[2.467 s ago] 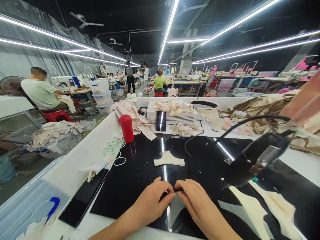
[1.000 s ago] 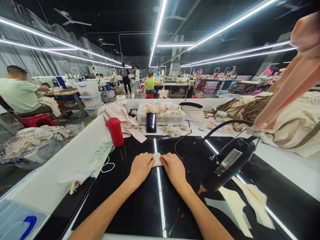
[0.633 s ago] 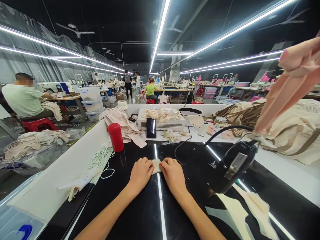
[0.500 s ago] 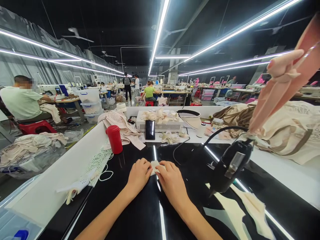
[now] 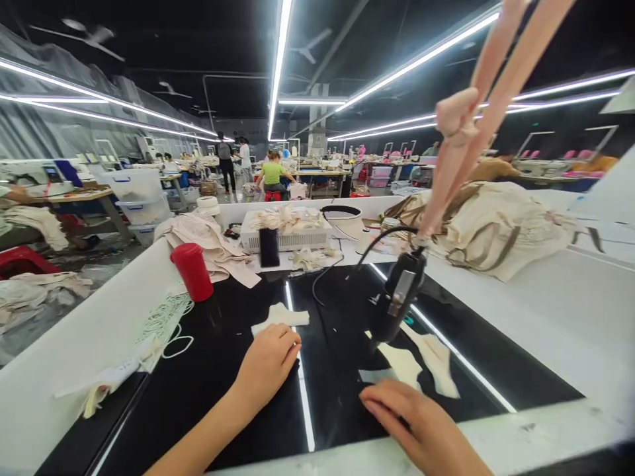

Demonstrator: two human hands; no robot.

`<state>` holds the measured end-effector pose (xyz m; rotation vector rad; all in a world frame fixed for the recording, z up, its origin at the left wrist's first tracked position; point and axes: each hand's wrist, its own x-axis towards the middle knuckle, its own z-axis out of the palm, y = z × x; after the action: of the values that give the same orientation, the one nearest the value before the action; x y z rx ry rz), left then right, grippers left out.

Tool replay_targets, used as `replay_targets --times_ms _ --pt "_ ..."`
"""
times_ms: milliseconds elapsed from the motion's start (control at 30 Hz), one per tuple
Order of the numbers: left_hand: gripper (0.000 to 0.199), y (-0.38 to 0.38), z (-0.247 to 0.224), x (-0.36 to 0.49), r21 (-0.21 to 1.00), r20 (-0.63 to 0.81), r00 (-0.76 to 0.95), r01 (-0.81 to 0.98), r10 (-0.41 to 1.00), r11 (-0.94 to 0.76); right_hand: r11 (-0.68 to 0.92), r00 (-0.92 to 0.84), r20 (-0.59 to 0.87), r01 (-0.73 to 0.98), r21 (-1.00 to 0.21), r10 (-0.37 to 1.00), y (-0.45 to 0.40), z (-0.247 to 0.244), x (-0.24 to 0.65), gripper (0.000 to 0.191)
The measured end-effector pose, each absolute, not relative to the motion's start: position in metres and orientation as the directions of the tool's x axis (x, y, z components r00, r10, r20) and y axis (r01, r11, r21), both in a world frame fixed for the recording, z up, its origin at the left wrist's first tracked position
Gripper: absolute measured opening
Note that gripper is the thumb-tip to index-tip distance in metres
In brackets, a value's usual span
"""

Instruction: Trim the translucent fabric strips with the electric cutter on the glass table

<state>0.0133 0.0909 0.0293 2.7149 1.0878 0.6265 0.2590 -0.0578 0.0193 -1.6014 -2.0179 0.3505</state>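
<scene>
My left hand [image 5: 268, 357] rests over the black tabletop with its fingers curled and pressed together. Just beyond it lies a cream fabric piece [image 5: 285, 315], its lower edge partly covered by the hand; whether the fingers hold anything is hidden. Farther right, my right hand [image 5: 419, 420] has loosely bent fingers, the thumb a little apart from them. Its fingertips are close to a translucent strip [image 5: 376, 375], without a visible grip on it. Two more cream pieces, a near one [image 5: 403, 363] and a longer one [image 5: 437, 363], lie beyond that hand.
A black device [image 5: 399, 294] with a cable hangs from knotted pink strips [image 5: 456, 132] above the right side. A red cup [image 5: 193, 272] and green cord [image 5: 161, 320] are at left. Behind stand a phone [image 5: 269, 247] and a white box [image 5: 312, 237]. Fabric [image 5: 510, 225] is heaped at back right.
My hands, earlier together on the small cream piece, have parted. My right hand has moved right and nearer to me. The cream piece now lies in fuller view; the camera view has turned right.
</scene>
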Motion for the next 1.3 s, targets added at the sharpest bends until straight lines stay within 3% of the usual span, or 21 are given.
replay_targets --times_ms 133,233,400,633,700,833,1100,1300 --pt "0.020 0.065 0.025 0.029 0.316 0.264 0.750 0.527 0.607 -0.789 -0.009 0.138 0.211 0.854 -0.520 0.968 -0.077 0.035 0.296 0.025" --pt "0.022 0.047 0.020 0.040 0.323 0.227 0.813 0.457 0.537 -0.829 -0.101 0.225 0.200 0.865 -0.492 0.954 -0.084 0.038 0.307 0.026" --pt "0.023 0.028 0.013 0.056 0.313 0.233 0.867 0.362 0.440 -0.878 -0.051 0.166 0.214 0.887 -0.458 0.963 -0.087 0.026 0.303 0.022" --pt "0.024 0.022 0.010 0.071 0.268 0.239 0.884 0.337 0.401 -0.903 0.076 0.102 0.388 0.905 -0.418 0.916 -0.065 0.017 0.295 0.029" --pt "0.024 0.021 0.010 0.072 0.265 0.238 0.885 0.337 0.400 -0.904 0.106 0.083 0.374 0.883 -0.457 0.924 -0.056 0.017 0.293 0.029" --pt "0.025 0.022 0.010 0.068 0.277 0.223 0.888 0.339 0.403 -0.899 0.100 0.101 0.315 0.822 -0.561 0.944 -0.050 0.020 0.290 0.012" --pt "0.025 0.024 0.013 0.067 0.410 0.165 0.877 0.355 0.451 -0.840 0.008 0.291 0.176 0.500 -0.866 0.940 -0.058 0.043 0.300 0.023" --pt "0.028 0.016 0.017 0.080 0.554 0.180 0.888 0.264 0.423 -0.790 -0.020 0.408 0.099 0.278 -0.960 0.908 -0.061 0.048 0.301 0.036"
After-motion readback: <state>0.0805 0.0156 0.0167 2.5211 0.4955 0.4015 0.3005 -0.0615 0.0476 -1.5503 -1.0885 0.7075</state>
